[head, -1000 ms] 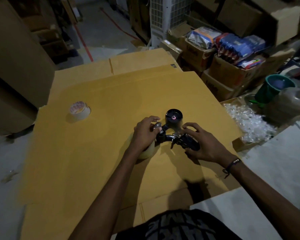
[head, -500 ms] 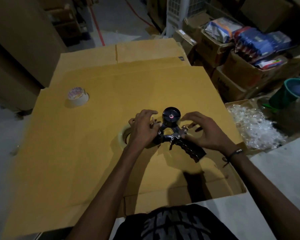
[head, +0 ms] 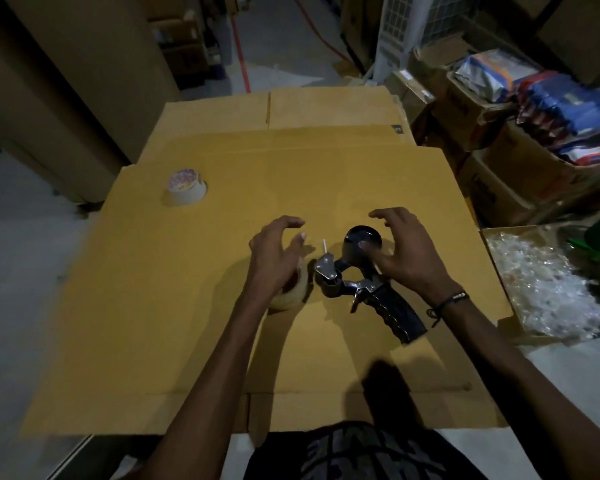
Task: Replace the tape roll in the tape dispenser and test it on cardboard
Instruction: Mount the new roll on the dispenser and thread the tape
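Observation:
A black tape dispenser (head: 368, 285) lies on its side on the flattened cardboard (head: 187, 323), handle toward me, its bare hub (head: 361, 245) pointing up. My left hand (head: 278, 258) hovers just left of it with fingers spread, over a clear tape roll (head: 293, 294) that lies flat and is partly hidden under the palm. My right hand (head: 400, 252) is open above the hub's right side, thumb near the hub, holding nothing. A second tape roll (head: 186, 188) with a white core label sits apart at the cardboard's far left.
Open cartons of packaged goods (head: 534, 109) crowd the right. A box of clear plastic pieces (head: 548, 289) sits by the cardboard's right edge. Large brown boxes (head: 59, 98) stand at the left. Grey floor (head: 25, 271) borders the cardboard's left side.
Both hands have let go of the dispenser and lifted with fingers spread. The dispenser now lies alone on the cardboard. The camera has tilted down and closer.

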